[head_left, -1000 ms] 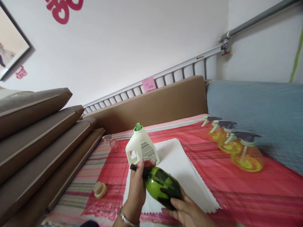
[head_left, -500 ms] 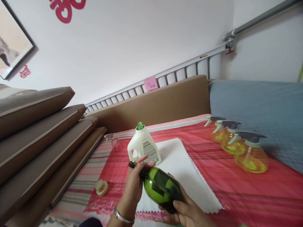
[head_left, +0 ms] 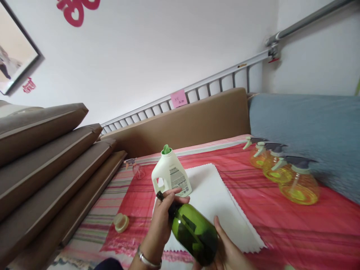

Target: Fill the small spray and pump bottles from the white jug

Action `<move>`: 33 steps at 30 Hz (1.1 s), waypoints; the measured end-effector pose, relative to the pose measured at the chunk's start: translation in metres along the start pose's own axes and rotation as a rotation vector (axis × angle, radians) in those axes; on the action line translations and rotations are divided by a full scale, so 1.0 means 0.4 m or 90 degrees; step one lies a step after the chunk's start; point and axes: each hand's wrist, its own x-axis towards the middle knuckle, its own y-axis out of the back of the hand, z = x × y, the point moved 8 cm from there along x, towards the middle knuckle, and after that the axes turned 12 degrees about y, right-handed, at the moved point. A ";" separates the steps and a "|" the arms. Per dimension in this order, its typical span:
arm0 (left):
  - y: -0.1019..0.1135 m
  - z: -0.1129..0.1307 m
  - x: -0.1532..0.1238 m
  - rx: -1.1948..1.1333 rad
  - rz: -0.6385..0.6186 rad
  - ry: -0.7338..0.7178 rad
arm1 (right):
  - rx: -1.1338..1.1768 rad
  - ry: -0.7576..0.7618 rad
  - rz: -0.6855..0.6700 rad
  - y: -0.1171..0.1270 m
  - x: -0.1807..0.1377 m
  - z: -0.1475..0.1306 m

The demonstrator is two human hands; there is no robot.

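Note:
A dark green pump bottle [head_left: 194, 232] is held tilted in both hands, its black pump end up to the left and its base down to the right. My left hand [head_left: 163, 217] is closed around the black pump and neck, with a silver bracelet on the wrist. Around the base curls my right hand [head_left: 227, 249], thumb along the side. Just beyond the hands stands a white detergent jug [head_left: 170, 172], its mouth uncapped with a green spout inside. Beneath the bottle lies a white scalloped-edge mat [head_left: 208, 183].
Three spray bottles [head_left: 299, 187] with yellow liquid stand at the right. At the left are a pinkish spray bottle [head_left: 138, 171] and a pale round cap [head_left: 121, 223]. Stacked brown cushions [head_left: 50, 172] border the left; a brown board [head_left: 182, 125] and blue padding [head_left: 303, 127] rise behind.
The green bottle has shifted slightly down and right and rolled a little in the hands. My right hand has changed its hold, its thumb now higher along the bottle's side.

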 end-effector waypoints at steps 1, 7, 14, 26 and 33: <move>-0.001 0.005 0.000 0.003 -0.003 -0.015 | 0.010 0.007 -0.002 -0.008 -0.002 -0.003; -0.001 0.039 -0.006 0.038 0.000 -0.090 | -0.014 0.144 -0.003 0.016 0.005 -0.027; 0.003 0.037 -0.011 0.056 -0.015 -0.075 | 0.003 0.060 -0.039 0.029 0.031 0.007; 0.004 0.028 -0.005 0.019 -0.010 -0.028 | 0.052 0.055 -0.082 -0.003 0.025 -0.010; 0.007 0.021 0.002 0.026 -0.006 -0.031 | 0.000 0.076 -0.099 0.021 0.029 -0.004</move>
